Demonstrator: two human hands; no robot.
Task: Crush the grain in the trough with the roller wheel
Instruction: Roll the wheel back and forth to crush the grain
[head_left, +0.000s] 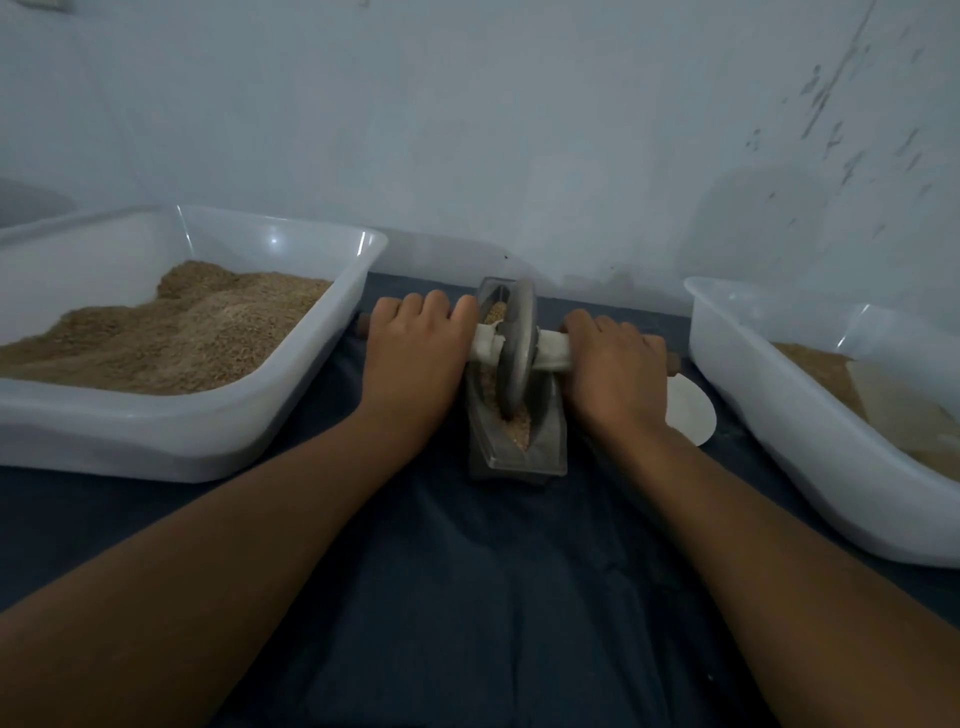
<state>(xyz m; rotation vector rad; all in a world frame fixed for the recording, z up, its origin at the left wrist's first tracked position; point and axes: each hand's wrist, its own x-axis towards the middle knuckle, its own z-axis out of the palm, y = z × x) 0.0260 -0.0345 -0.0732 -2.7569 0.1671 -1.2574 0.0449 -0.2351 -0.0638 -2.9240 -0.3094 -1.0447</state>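
Both hands' fingers (415, 312) curled around cloth-wrapped axle (550, 349) of metal roller wheel (514, 353) in grain-filled trough (545, 447).

Both forearms reach forward; left hand (415, 345) and right hand (615, 364) lie palm-down, fingers (435, 304) curled.

Dim light; pale blue-white wall (519, 130), scuffed with dark marks at upper right, behind a surface draped in dark blue cloth (467, 571).

Grey metal trough (545, 447) on cloth, tan grain (517, 428) inside, roller wheel (514, 353) upright in it
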